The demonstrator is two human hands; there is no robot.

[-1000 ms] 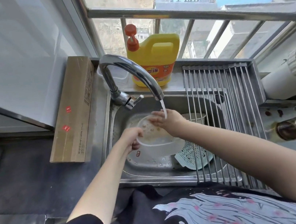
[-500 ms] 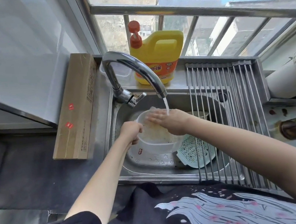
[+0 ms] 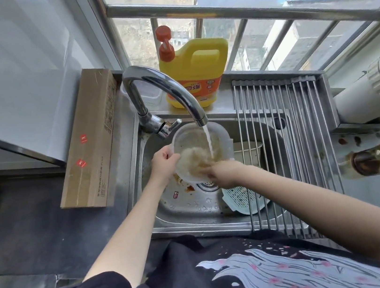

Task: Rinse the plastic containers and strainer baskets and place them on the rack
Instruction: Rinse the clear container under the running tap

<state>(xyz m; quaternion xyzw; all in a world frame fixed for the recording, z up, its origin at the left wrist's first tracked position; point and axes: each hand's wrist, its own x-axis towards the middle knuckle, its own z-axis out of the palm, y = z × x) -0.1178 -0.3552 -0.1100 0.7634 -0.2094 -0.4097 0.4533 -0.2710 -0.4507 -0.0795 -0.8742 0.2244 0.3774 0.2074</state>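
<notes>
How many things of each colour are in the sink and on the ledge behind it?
Clear: 2, the plastic container under the tap and a tub behind the faucet
Pale green: 1, the strainer basket
Yellow: 1, the detergent jug
White: 1, a partly hidden container under the rack
Total: 5

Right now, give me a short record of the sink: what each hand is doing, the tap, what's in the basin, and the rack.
left hand: grips the rim of the clear container
right hand: fingers inside the container, blurred
tap: running into the container
basin: pale green strainer basket lying partly under the rack
rack: bars over the sink's right side, nothing on them
</notes>
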